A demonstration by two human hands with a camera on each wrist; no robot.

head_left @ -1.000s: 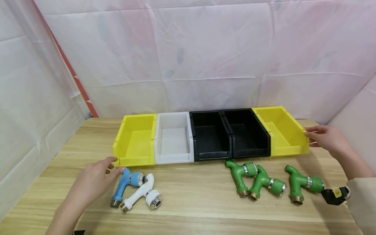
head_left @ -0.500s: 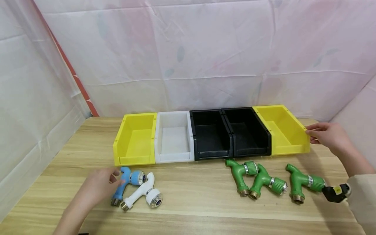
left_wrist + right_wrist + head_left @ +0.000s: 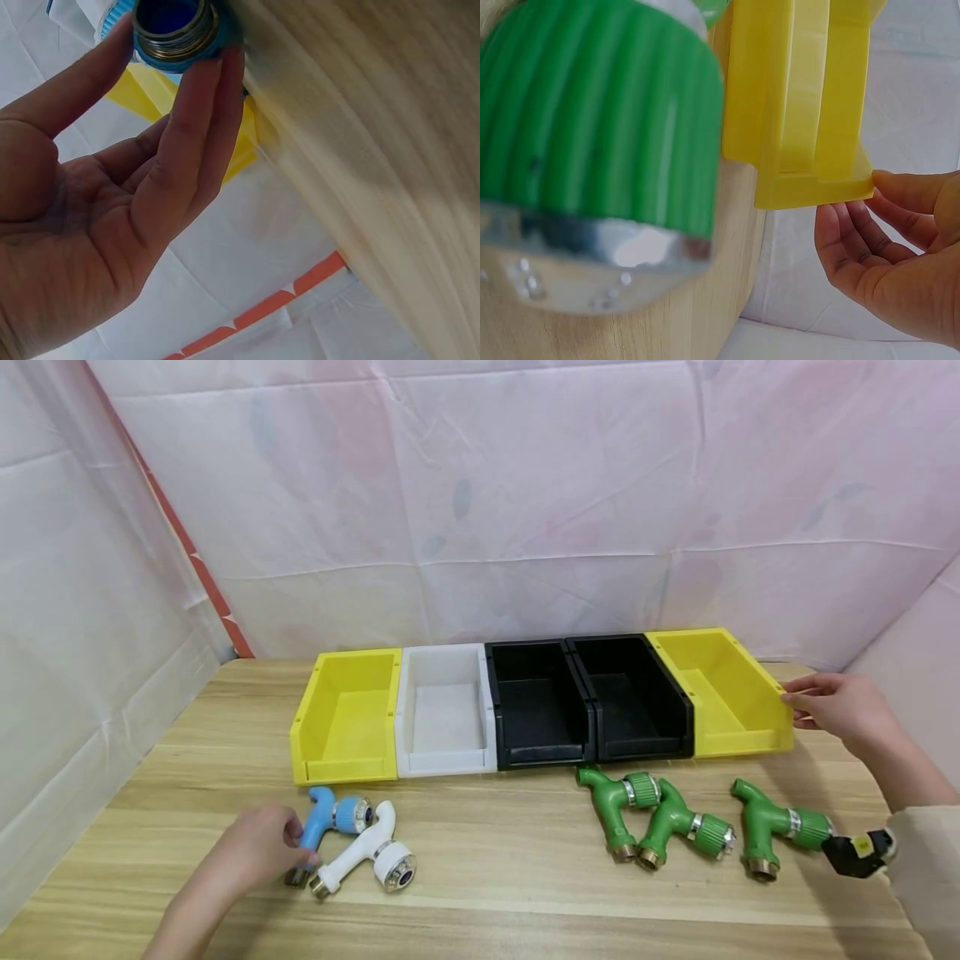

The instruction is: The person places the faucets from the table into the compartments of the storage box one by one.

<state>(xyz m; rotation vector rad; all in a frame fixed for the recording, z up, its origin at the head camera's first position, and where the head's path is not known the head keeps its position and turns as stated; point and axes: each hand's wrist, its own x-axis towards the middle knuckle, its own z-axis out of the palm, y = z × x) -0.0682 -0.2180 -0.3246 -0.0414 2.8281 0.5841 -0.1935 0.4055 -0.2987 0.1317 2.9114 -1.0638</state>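
Observation:
My left hand is at the blue tap, low over the table. In the left wrist view, the thumb and fingers pinch the tap's body around its threaded end. Beside it lies a white tap, handle to the right. My right hand touches the outer side of the right yellow bin with its fingertips, thumb at the rim corner in the right wrist view. Several green taps lie below the bins: one, a second against it, and a third farther right.
Five-colour clutter is absent; the row runs from a left yellow bin through a white bin to two black bins side by side. A pale cloth hangs behind the wooden table.
My left hand has left the left yellow bin's front corner and come down toward me onto the blue tap's lower end. The right hand has stayed at the right yellow bin.

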